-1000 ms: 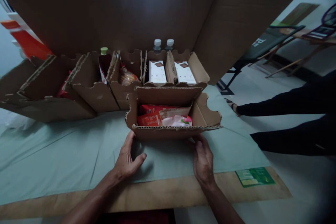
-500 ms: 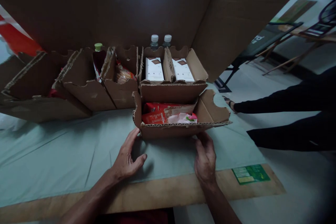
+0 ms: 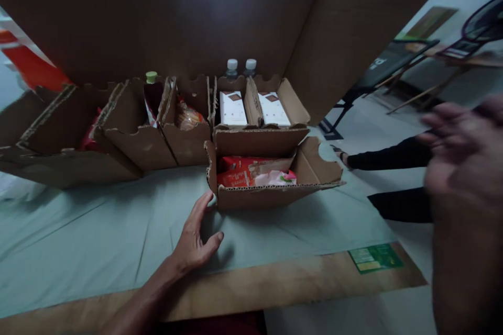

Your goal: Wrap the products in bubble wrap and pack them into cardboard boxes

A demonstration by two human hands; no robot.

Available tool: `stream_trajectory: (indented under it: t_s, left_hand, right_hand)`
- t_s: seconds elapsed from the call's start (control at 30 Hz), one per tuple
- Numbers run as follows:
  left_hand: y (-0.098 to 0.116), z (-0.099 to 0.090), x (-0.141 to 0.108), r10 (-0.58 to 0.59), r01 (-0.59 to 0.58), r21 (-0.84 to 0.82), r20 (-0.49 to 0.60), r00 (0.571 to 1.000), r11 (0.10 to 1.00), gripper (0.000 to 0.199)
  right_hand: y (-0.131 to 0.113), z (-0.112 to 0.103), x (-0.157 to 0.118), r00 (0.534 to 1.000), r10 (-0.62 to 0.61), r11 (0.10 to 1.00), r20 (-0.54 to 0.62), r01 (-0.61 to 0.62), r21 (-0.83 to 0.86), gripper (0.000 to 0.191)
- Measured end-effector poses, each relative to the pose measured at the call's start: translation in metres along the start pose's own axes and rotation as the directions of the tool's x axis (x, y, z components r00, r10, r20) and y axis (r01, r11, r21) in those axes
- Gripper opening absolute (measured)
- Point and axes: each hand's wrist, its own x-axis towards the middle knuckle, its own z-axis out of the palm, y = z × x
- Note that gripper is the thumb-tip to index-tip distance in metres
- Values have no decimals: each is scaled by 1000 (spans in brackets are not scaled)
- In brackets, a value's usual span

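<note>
An open cardboard box [image 3: 259, 198] stands at the front of a row of similar boxes. Inside it lie a red snack packet [image 3: 236, 172] and a pink-and-white packet [image 3: 275, 178]. My left hand [image 3: 196, 241] is open on the green cloth, thumb apart from the fingers, with its fingertips at the box's lower left corner. Whether they touch the cardboard I cannot tell. My right hand [image 3: 467, 152] is raised at the far right, away from the box and close to the camera. It is blurred, with its fingers loosely extended and nothing visible in them.
Behind stand several cardboard boxes [image 3: 133, 141] holding packets and white cartons [image 3: 232, 109]. Two white-capped bottles [image 3: 231, 67] show beyond them, before a tall cardboard wall [image 3: 176, 15]. Green cloth [image 3: 98, 230] covers the table. At right are a person's dark-clothed legs [image 3: 389, 162] and a folding chair [image 3: 393, 63].
My right hand has left the front of the box and moved up and far to the right. The left hand stays by the box's corner. The view has shifted slightly.
</note>
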Motion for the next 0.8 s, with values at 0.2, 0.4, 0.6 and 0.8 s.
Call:
stream_trajectory:
  t_s: [0.2, 0.4, 0.6, 0.8]
  left_hand:
    - [1, -1, -2, 5, -5, 13, 27, 1000, 1000, 81]
    - [2, 2, -7, 16, -21, 70, 74, 997, 997, 80]
    - [0, 1, -12, 50, -56, 73, 82, 995, 996, 81]
    - [4, -2, -6, 37, -41, 31, 132, 991, 999, 85]
  right_hand:
    - [54, 79, -134, 895, 385, 917, 226, -399, 15, 44]
    - [75, 94, -174, 893, 386, 910, 230, -410, 65, 35]
    - [71, 100, -191, 917, 389, 919, 88, -393, 28, 33]
    - [71, 108, -192, 927, 365, 924, 84, -371, 89, 32]
